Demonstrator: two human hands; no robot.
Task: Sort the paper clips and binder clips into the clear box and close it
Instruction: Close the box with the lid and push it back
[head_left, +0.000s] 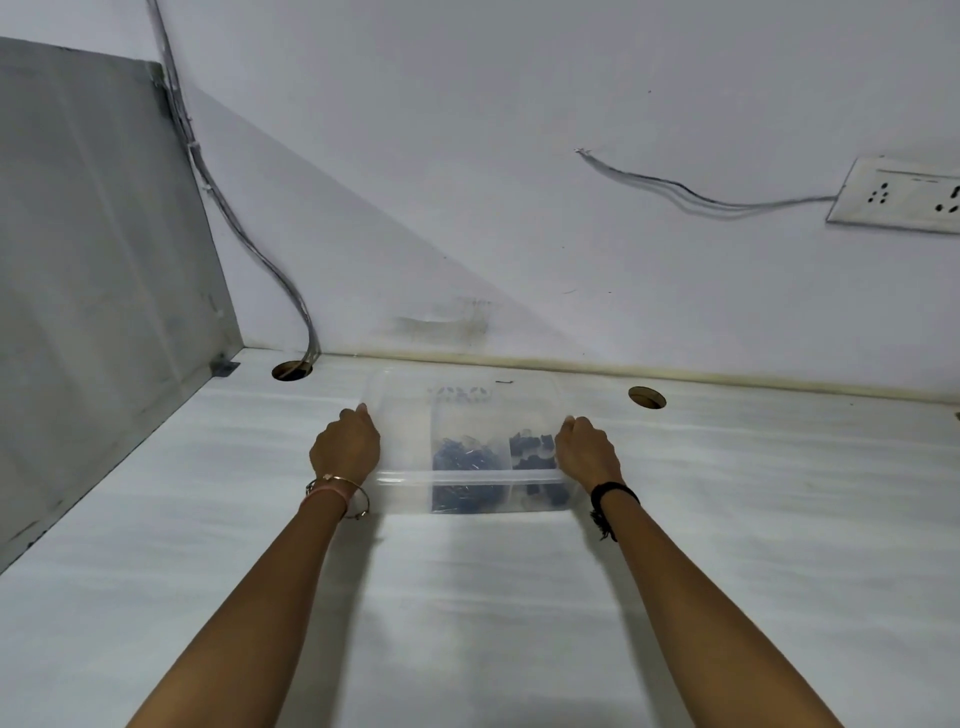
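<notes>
Centre frame, on the white desk (467, 597) near the wall: the clear box (405, 447), lid on, cloudy plastic. Paper clips (464, 457) and darker binder clips (532, 452) show in separate compartments. Our left hand (345, 449) and right hand (587, 452) curl against its two sides, holding it.

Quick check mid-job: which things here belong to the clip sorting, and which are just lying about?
Job:
clear box
paper clips
binder clips
left hand and right hand, at the box's sides

Lying about:
cable
wall socket
two desk holes
small dark bit behind the box
</notes>
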